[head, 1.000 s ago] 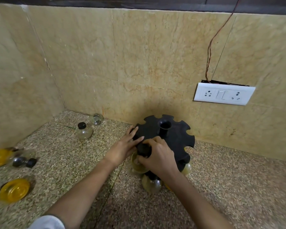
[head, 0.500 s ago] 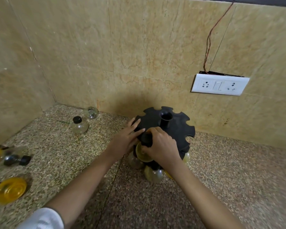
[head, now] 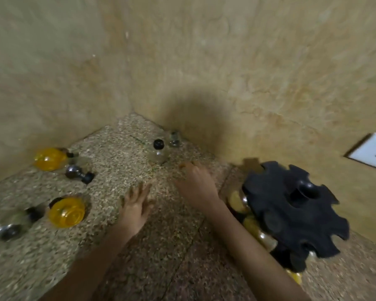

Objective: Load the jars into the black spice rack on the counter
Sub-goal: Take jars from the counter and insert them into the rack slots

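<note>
The black spice rack [head: 291,216], a notched round carousel, stands at the right with several jars [head: 237,202] hanging under its rim. My left hand [head: 136,206] hovers over the counter with fingers spread and nothing in it. My right hand [head: 197,184] is stretched out left of the rack, empty, its fingers pointing at a clear jar with a black cap [head: 157,152] near the corner. Two yellow jars [head: 50,159] [head: 66,212] and a dark-capped clear jar [head: 78,173] lie on the left. The picture is blurred.
Speckled granite counter [head: 161,246] meets beige tiled walls in a corner. A second clear jar [head: 174,139] sits against the back wall. Another clear jar [head: 8,229] lies at the far left. A white switch plate [head: 372,152] is on the right wall.
Both hands have left the rack and moved left over the counter; the jar my right hand held now hangs in the rack. The view has swung left and down.
</note>
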